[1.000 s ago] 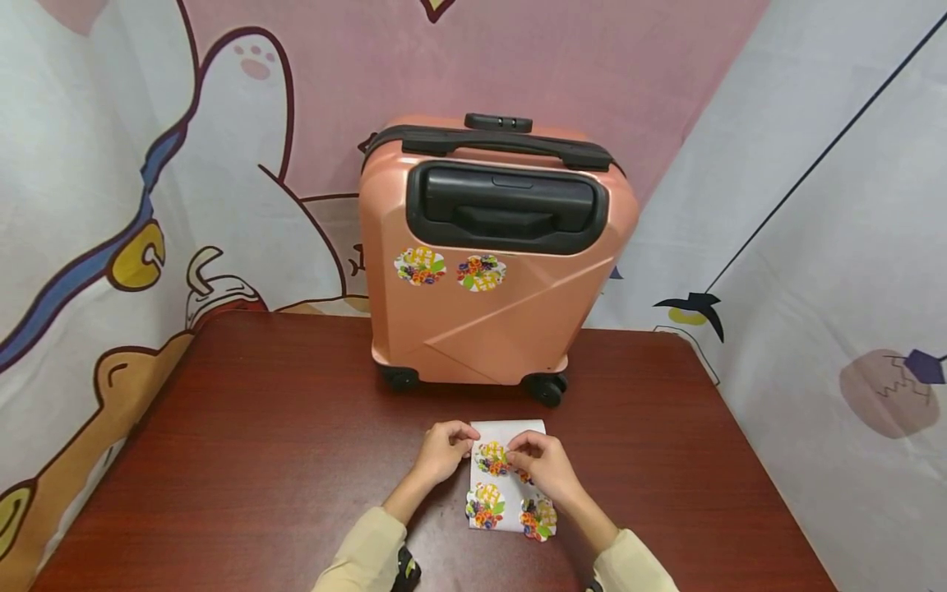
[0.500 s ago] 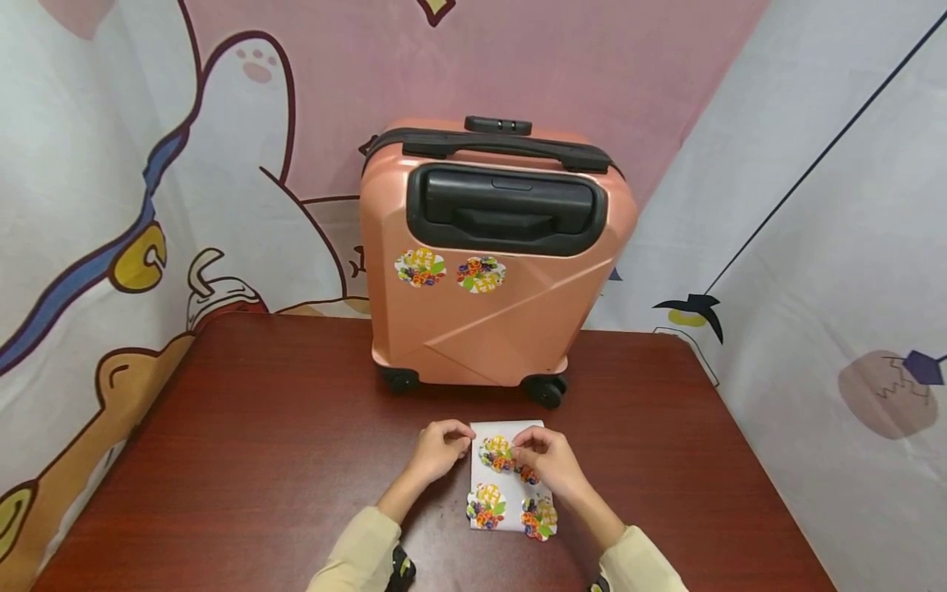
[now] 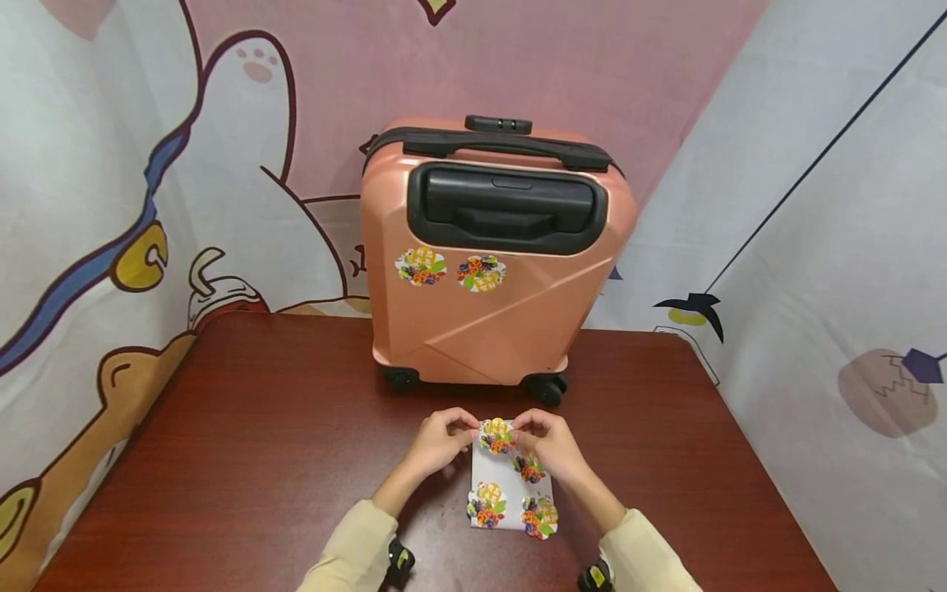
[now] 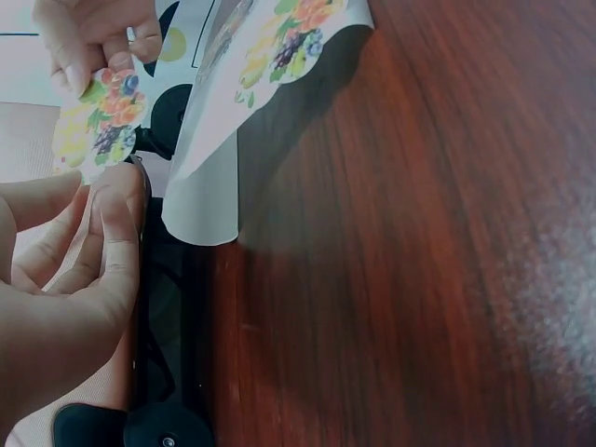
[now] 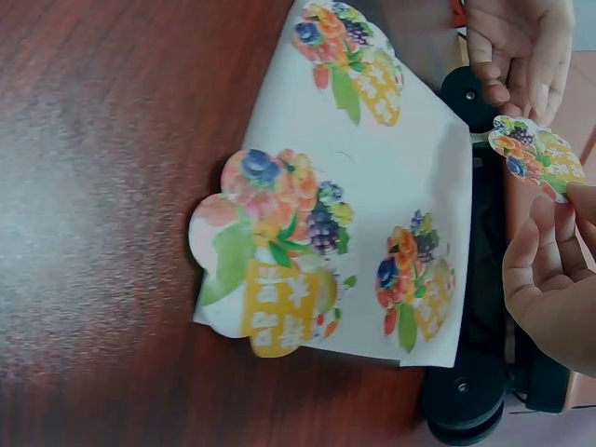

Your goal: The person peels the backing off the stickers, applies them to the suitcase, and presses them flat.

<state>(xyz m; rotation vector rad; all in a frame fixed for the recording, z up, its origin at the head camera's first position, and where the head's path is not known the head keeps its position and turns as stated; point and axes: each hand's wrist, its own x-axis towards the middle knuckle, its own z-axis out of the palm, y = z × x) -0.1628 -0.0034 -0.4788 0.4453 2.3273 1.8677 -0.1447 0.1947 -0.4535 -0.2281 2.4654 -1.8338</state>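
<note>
A scalloped fruit-print sticker (image 3: 496, 437) is held up off the sheet, between my two hands. My left hand (image 3: 438, 442) pinches one edge of it between thumb and fingertips. Its opposite edge is pinched by my right hand (image 3: 549, 446). In the right wrist view this sticker (image 5: 535, 154) stretches from one hand to the other. Below lies a white backing sheet (image 3: 503, 493), curled at its far end in the left wrist view. Several matching stickers, such as the lower-left one (image 3: 486, 506), remain on it, two of them overhanging its edges.
Behind the sheet an orange hard-shell suitcase (image 3: 488, 329) stands upright on black wheels (image 3: 546, 390). Two fruit stickers (image 3: 420, 266) are on its front, under the black handle recess (image 3: 510, 205). The brown wooden table (image 3: 274, 460) meets a cartoon-print cloth (image 3: 244, 148) behind.
The sticker has risen and moved forward in my right hand, away from the sheet's middle. My left hand has left the sheet's edge and now grips the sticker too.
</note>
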